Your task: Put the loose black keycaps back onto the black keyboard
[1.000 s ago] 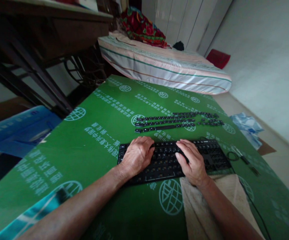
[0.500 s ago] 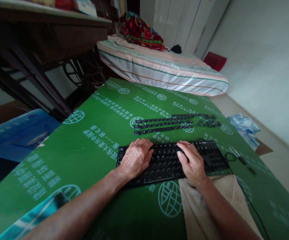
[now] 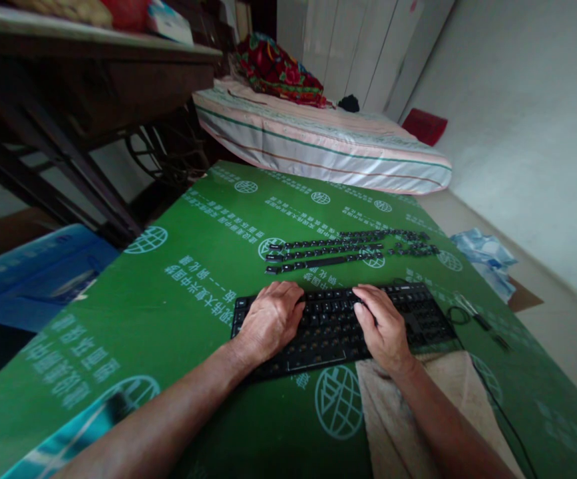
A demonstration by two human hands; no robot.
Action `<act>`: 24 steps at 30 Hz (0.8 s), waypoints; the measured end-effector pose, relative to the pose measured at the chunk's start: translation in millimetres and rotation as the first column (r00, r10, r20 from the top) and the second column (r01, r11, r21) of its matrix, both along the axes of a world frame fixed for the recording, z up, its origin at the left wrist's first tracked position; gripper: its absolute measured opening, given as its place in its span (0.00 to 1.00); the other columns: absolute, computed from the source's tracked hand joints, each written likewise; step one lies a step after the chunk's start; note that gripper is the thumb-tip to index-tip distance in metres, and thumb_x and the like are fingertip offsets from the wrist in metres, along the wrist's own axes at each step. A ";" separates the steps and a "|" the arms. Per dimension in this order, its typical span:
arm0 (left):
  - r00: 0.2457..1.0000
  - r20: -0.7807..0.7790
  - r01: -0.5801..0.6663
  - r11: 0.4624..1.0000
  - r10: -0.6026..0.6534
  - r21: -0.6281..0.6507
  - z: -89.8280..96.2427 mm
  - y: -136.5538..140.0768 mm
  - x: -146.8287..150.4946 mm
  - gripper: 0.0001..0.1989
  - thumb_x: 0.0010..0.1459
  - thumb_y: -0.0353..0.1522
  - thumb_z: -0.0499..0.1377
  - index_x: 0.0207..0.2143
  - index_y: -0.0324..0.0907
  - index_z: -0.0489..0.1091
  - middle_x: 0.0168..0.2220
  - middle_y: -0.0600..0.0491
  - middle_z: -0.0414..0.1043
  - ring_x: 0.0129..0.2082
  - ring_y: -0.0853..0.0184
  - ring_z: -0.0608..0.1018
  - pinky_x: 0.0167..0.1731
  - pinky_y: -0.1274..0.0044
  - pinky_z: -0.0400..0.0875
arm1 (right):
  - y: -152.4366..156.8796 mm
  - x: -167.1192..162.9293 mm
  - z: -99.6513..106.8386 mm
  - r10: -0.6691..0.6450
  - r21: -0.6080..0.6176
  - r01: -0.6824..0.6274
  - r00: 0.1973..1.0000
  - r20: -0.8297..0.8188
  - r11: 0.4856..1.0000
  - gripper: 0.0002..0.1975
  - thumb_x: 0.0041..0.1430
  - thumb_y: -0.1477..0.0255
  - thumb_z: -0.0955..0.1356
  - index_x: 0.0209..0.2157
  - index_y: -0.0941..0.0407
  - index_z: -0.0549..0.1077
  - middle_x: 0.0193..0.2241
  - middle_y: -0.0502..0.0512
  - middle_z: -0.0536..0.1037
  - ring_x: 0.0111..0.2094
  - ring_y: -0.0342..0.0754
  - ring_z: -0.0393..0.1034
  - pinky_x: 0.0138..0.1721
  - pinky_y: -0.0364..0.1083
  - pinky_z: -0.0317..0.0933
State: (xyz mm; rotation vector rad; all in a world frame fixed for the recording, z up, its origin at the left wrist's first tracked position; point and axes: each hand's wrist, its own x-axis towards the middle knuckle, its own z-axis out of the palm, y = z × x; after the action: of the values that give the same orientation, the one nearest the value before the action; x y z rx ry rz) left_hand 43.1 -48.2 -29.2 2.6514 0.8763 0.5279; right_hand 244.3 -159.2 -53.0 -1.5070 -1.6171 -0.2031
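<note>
A black keyboard (image 3: 325,332) lies on the green tabletop, with keycaps on its upper rows and bare key sockets in the lower middle. My left hand (image 3: 275,316) rests on its left half, palm down. Its fingers bend over the upper keys, thumb a little apart, and some fingertips are hidden. On the keys right of the middle lies my right hand (image 3: 383,322), fingers stretched forward, with a gap between thumb and forefinger. I see nothing held in either hand. Beyond the keyboard, loose black keycaps (image 3: 318,254) are laid out in several rows, with a long space bar (image 3: 327,261) among them.
A beige cloth (image 3: 418,412) lies under my right forearm. A tool with a dark handle (image 3: 488,329) and a black cable (image 3: 505,422) are at the right. Teal material (image 3: 61,439) is at the lower left. A bed (image 3: 328,143) stands past the green table (image 3: 193,293).
The view has tilted slightly, so everything sits a little lower in the picture. Both hands stay in the same places on the keyboard.
</note>
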 end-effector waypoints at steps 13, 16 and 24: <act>1.000 -0.007 0.003 1.000 -0.003 0.006 0.8 0.4 -1.2 0.11 0.61 0.29 0.49 0.42 0.36 0.68 0.42 0.45 0.72 0.43 0.60 0.73 0.46 0.67 0.68 | -0.8 -1.8 1.4 -0.014 -0.008 0.014 1.000 -0.023 1.000 0.13 0.60 0.75 0.63 0.46 0.56 0.72 0.42 0.61 0.76 0.46 0.51 0.70 0.50 0.55 0.65; 1.000 -0.008 0.009 1.000 -0.009 0.012 0.6 0.2 -1.3 0.11 0.61 0.29 0.49 0.41 0.36 0.68 0.42 0.45 0.72 0.43 0.60 0.73 0.46 0.67 0.68 | -1.2 -1.8 1.7 -0.009 -0.007 0.009 1.000 -0.026 1.000 0.13 0.60 0.76 0.63 0.46 0.57 0.72 0.41 0.61 0.76 0.46 0.51 0.69 0.50 0.54 0.65; 1.000 -0.010 0.007 1.000 -0.007 0.028 -0.3 0.2 -1.0 0.10 0.61 0.29 0.49 0.41 0.36 0.68 0.42 0.46 0.72 0.43 0.61 0.73 0.47 0.67 0.68 | -1.0 -0.2 1.2 -0.007 -0.019 0.006 0.999 -0.047 1.000 0.13 0.60 0.75 0.62 0.46 0.56 0.72 0.42 0.60 0.76 0.46 0.51 0.69 0.50 0.55 0.65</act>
State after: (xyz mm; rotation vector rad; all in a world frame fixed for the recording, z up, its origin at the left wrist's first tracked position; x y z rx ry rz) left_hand 42.1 -48.0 -29.4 2.6839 0.8688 0.5297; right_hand 244.1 -160.3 -51.9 -1.5204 -1.5816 -0.1555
